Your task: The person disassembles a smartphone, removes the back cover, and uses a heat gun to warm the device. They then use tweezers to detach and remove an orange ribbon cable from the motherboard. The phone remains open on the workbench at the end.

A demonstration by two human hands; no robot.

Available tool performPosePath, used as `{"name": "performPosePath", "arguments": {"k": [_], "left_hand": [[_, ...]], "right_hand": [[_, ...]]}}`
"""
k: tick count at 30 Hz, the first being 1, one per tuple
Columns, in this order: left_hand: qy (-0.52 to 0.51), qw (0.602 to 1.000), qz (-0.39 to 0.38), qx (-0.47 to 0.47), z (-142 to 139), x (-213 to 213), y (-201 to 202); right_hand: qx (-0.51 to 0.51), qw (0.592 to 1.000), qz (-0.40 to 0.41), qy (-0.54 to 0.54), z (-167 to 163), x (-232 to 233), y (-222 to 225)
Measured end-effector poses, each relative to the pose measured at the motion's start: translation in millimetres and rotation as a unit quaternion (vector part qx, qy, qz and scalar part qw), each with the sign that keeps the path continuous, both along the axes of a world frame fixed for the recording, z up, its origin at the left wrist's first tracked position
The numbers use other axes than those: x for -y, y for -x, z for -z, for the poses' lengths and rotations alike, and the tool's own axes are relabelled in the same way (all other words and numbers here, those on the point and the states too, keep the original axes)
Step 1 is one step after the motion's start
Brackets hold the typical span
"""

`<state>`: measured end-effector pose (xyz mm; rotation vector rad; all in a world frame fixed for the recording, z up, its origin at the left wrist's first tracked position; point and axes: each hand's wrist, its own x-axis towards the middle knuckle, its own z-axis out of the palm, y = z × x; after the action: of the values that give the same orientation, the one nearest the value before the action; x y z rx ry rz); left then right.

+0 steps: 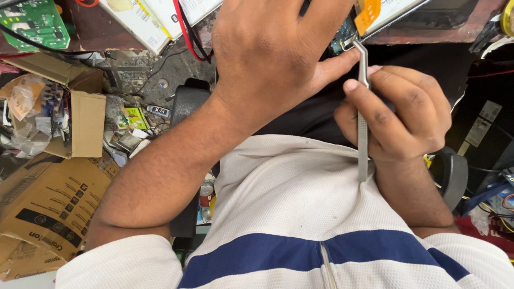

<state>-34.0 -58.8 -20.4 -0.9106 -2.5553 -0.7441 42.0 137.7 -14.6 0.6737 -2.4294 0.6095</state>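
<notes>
My right hand (399, 115) is closed around a pair of steel tweezers (363, 107), whose bent tip points up toward a blue circuit board (340, 40) at the bench edge. My left hand (267, 48) lies palm down over that board, with its thumb stretched toward the tweezers. It covers most of the board, so I cannot tell if it grips anything. An orange flat cable (367, 13) sticks out just right of the left hand.
A green circuit board (35, 21) lies at the top left. Cardboard boxes (51, 206) and scattered small parts (136, 120) cover the floor on the left. White boxes (155, 16) and red and black wires (184, 29) sit on the bench. More cables (492, 195) lie at the right.
</notes>
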Motion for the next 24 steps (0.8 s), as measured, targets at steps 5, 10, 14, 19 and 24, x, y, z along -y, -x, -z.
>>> {"name": "performPosePath", "arguments": {"k": [5, 10, 14, 19, 24], "left_hand": [[0.006, 1.000, 0.000, 0.006, -1, 0, -1], [-0.004, 1.000, 0.003, 0.012, -1, 1, -1], [0.000, 1.000, 0.000, 0.000, 0, 0, -2], [-0.016, 1.000, -0.003, -0.019, -1, -5, -2], [-0.030, 0.999, -0.006, -0.019, -5, -8, -3]], "right_hand": [[-0.012, 1.000, -0.007, 0.025, 4, -7, 0], [0.170, 0.923, 0.008, 0.345, 19, -18, -22], [0.115, 0.809, 0.034, 0.575, 39, -30, -35], [0.031, 0.851, 0.033, 0.524, 54, -42, -29], [0.022, 0.846, 0.011, 0.533, 71, -33, -30]]}}
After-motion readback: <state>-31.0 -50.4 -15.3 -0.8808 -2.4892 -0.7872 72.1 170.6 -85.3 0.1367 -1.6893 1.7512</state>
